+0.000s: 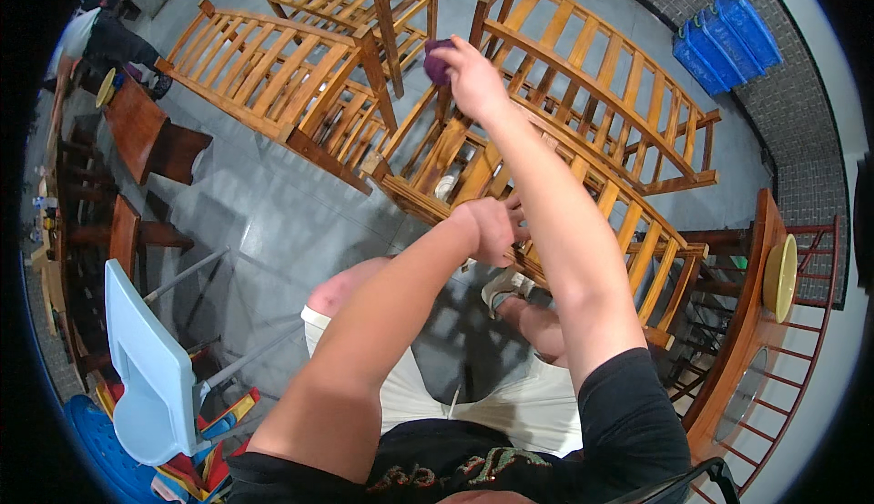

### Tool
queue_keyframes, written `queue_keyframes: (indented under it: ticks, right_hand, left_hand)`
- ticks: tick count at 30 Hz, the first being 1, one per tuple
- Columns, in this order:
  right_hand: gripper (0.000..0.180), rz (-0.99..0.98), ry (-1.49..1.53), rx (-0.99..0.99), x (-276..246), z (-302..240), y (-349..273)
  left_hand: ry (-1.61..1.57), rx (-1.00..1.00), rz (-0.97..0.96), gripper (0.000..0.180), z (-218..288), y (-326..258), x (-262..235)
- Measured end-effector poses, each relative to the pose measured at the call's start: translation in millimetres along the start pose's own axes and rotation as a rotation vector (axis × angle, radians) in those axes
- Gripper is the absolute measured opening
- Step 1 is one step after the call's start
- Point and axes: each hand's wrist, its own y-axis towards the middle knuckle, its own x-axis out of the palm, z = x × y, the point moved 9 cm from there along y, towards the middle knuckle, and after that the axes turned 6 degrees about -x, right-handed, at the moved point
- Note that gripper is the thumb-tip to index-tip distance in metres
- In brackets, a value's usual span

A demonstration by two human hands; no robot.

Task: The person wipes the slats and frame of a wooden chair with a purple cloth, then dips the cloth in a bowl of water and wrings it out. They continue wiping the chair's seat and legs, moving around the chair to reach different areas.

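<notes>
Right hand [473, 81] | grips purple cloth [437, 60], bunched | against wooden chair [546, 140]

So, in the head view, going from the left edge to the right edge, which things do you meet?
Light blue plastic chair → left hand on a slat of the wooden chair frame → round wooden stool beside the red metal rack.

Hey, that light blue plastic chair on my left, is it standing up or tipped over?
Tipped over. The light blue chair lies on its side on the grey floor, its metal legs pointing sideways rather than down.
</notes>
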Motion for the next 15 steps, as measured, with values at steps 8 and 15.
queue_keyframes:
  ticks: [8,15]
  right_hand:
    - [0.045,0.021,0.131,0.133,31.7,-28.2,-33.3]
    - [0.043,-0.150,0.092,0.246,40.6,-47.5,-43.7]
  left_hand:
    - [0.250,0.212,0.691,0.040,4.0,11.5,19.3]
    - [0.178,0.330,0.828,0.044,28.4,-21.6,-35.7]
